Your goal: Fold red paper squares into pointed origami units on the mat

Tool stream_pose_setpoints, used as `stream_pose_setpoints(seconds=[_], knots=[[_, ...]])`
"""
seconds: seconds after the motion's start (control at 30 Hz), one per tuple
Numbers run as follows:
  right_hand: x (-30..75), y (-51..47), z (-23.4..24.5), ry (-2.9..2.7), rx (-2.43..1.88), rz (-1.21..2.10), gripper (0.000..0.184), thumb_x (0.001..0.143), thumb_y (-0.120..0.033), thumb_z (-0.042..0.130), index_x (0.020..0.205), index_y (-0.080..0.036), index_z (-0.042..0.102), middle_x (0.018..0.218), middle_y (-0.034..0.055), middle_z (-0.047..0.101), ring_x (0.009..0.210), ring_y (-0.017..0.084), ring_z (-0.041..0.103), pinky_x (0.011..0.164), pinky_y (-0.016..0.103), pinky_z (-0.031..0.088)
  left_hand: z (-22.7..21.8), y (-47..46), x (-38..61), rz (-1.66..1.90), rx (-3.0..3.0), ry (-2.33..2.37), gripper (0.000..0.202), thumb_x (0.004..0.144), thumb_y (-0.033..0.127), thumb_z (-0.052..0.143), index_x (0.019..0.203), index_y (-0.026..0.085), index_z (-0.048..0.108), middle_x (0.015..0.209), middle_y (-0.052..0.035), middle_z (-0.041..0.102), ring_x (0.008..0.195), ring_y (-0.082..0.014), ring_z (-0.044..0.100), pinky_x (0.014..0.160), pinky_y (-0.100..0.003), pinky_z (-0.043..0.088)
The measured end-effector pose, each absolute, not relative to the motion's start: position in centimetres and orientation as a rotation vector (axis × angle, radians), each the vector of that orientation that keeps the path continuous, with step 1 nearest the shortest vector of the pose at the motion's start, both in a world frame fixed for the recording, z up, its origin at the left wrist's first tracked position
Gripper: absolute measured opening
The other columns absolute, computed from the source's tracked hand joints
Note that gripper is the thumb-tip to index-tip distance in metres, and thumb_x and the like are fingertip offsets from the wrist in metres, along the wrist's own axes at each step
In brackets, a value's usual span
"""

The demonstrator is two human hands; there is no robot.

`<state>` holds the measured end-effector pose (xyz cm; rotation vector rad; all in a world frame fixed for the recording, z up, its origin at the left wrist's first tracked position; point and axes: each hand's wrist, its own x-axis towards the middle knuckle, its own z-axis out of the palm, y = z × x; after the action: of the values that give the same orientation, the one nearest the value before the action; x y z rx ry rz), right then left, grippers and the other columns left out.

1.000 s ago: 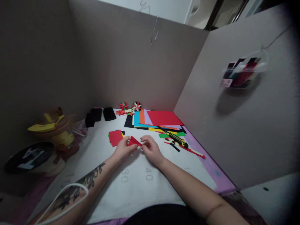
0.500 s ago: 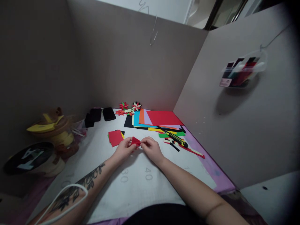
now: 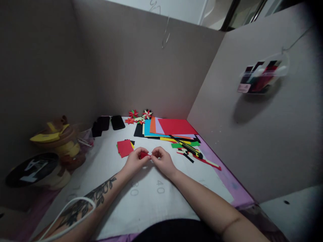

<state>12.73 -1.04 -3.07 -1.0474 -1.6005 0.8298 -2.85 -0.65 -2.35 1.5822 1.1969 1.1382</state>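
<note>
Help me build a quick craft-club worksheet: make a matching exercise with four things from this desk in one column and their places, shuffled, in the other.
Things:
1. red paper piece
2. black-and-yellow utility knife
3. paper stars
4. stack of small paper squares

Places:
A. clustered near the back wall
B. to the left of the left hand's fingers
C. held in the left hand
D. to the right of the right hand

Pairs: 1-C, 2-D, 3-A, 4-B

Hands (image 3: 163, 162) close together, fingers (image 3: 158, 149) curled, thumbs (image 3: 145, 158) perhaps touching, forearms (image 3: 194, 191) angled inward (left tattooed)
</note>
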Motion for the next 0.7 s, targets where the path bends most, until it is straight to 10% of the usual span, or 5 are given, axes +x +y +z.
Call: stream_pose_setpoints(seconds=[0.7], knots=[[12.96,-0.28,-3.40,-1.330,-0.938,1.180,0.024,0.069,-0.020,0.056,0.084,-0.023,0.037,0.058,-0.0084,0.050,0.052,0.010,0.050,0.055,0.022,0.038,-1.90,-0.48,-3.15,1.203,1.504,1.213,0.012,0.068,0.025,0.058,0.076,0.017,0.057,0.064,0.0021,0.056,0.056,-0.0102,0.049,0.052,-0.020,0.037]])
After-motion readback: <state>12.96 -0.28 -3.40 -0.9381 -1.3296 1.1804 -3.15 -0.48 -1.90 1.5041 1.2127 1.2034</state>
